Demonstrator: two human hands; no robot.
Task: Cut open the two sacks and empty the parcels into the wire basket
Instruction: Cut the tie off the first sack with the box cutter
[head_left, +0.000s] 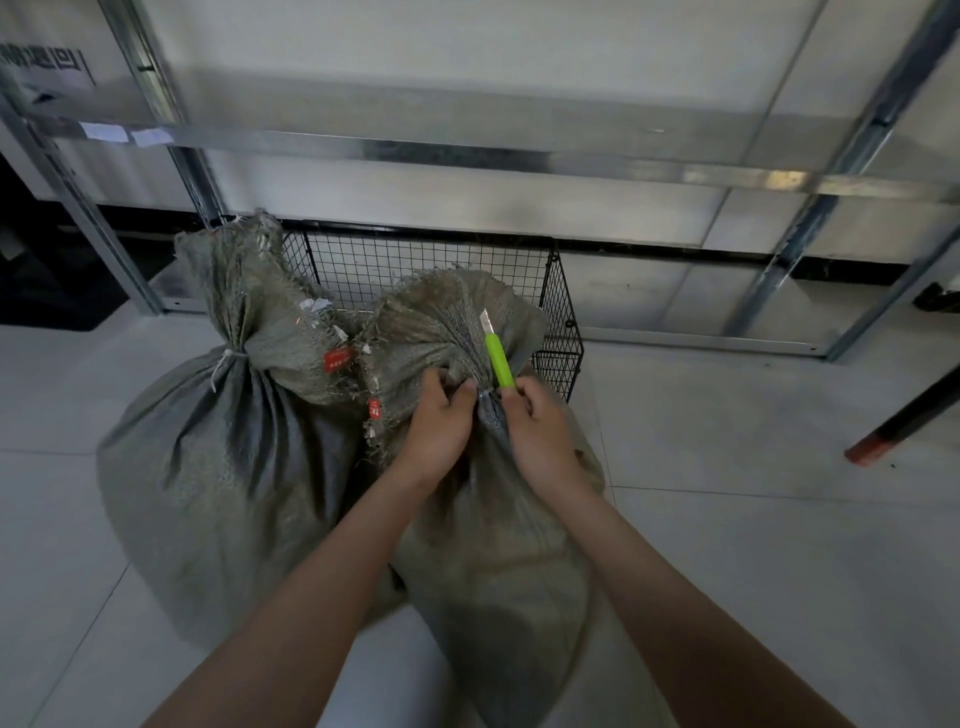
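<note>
Two grey-green woven sacks stand on the floor in front of a black wire basket (558, 291). The left sack (208, 467) is tied at its neck with a white tie. The right sack (498, 561) has its gathered neck between my hands. My left hand (439, 415) grips the bunched neck from the left. My right hand (535, 421) holds a green utility knife (497, 361), its blade extended upward beside the neck. Red labels hang on the sack tops. No parcels are visible.
A metal shelving frame (467, 156) spans the wall behind the basket, with uprights at left and right. A dark leg with a red foot (878, 447) stands on the pale tiled floor at the right. Dark objects sit at the far left.
</note>
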